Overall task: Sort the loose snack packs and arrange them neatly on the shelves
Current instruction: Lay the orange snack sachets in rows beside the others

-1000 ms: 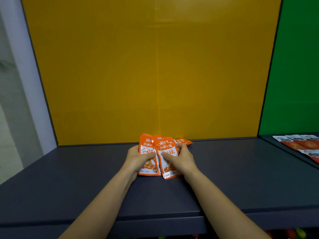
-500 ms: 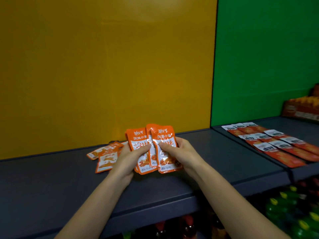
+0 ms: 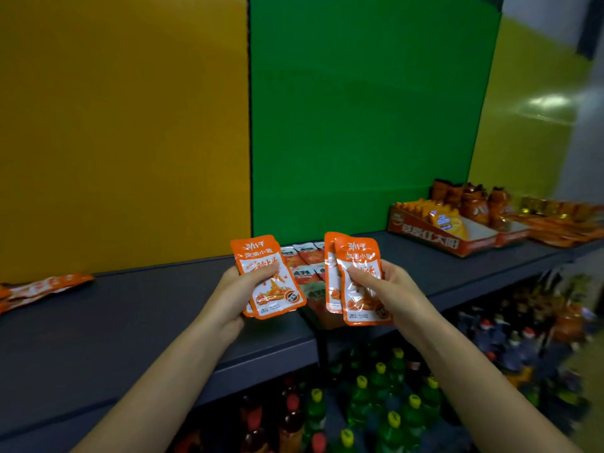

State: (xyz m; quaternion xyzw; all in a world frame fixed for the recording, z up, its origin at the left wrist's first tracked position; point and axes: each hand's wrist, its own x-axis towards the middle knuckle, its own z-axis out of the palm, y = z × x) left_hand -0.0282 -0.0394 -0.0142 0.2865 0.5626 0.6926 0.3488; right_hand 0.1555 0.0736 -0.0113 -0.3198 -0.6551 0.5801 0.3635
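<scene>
Now I've split the fanned orange foil snack packs: left hand (image 3: 238, 291) clamps one (image 3: 268, 278), right hand (image 3: 387, 291) two (image 3: 358, 279), lifted off the dark grey shelf's (image 3: 137, 308) front edge for sorting.

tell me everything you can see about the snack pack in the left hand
The snack pack is a flat, glossy orange pouch with white lettering on top, a pale panel and a picture of reddish food lower down. It looks like sealed plastic film, unopened. The left hand pinches its left edge, thumb across the front, holding it upright and slightly tilted in the air above the dark shelf, touching nothing else.
</scene>
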